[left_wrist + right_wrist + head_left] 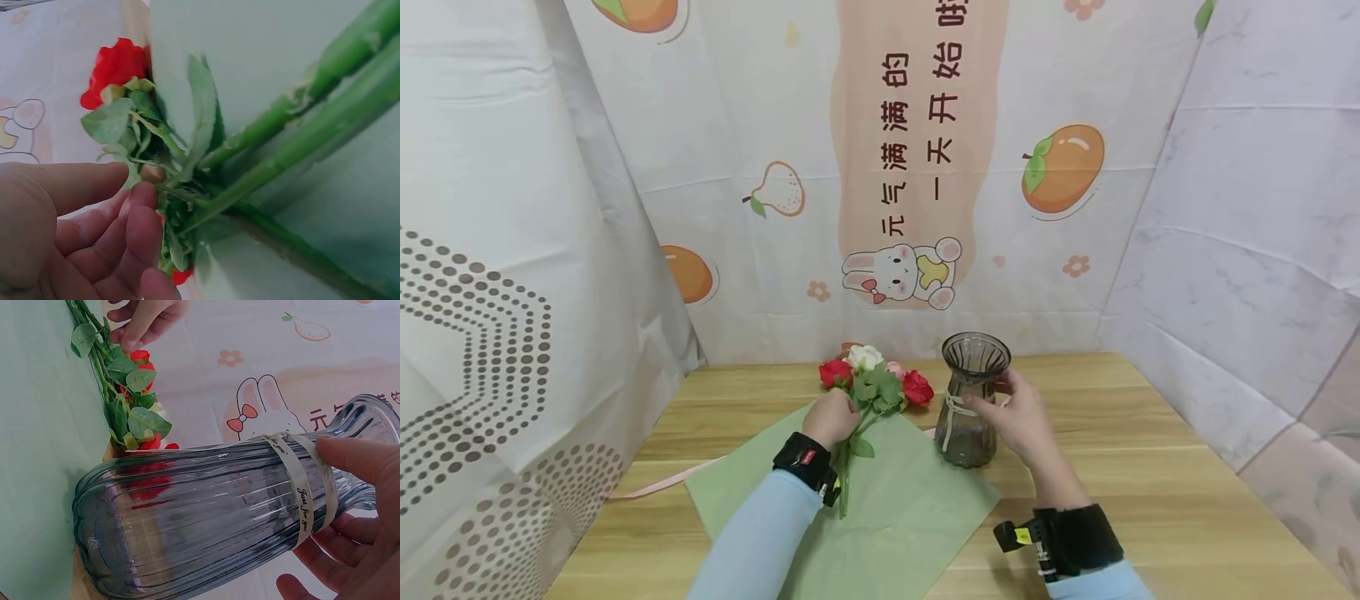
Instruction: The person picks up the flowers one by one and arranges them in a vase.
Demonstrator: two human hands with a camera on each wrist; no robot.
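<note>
In the head view a bunch of artificial roses [880, 387], red, white and pink with green leaves, lies on a sheet of green wrapping paper [910, 508]. My left hand [833, 418] is at the upper stems, its fingers curled; thumb and fingertips pinch at a thin leafy stem [184, 187], partly hidden by leaves. My right hand [1018, 417] grips a fluted grey glass vase [967, 446] from its right side, thumb on the ribbon [304, 500] tied round it. The vase stands upright near the paper's right edge, and no flowers show inside it.
Under the paper is a wooden table [1097, 442]. A pink ribbon [670, 481] sticks out from the paper's left side. Printed fabric [760, 250] hangs behind the table and along both sides.
</note>
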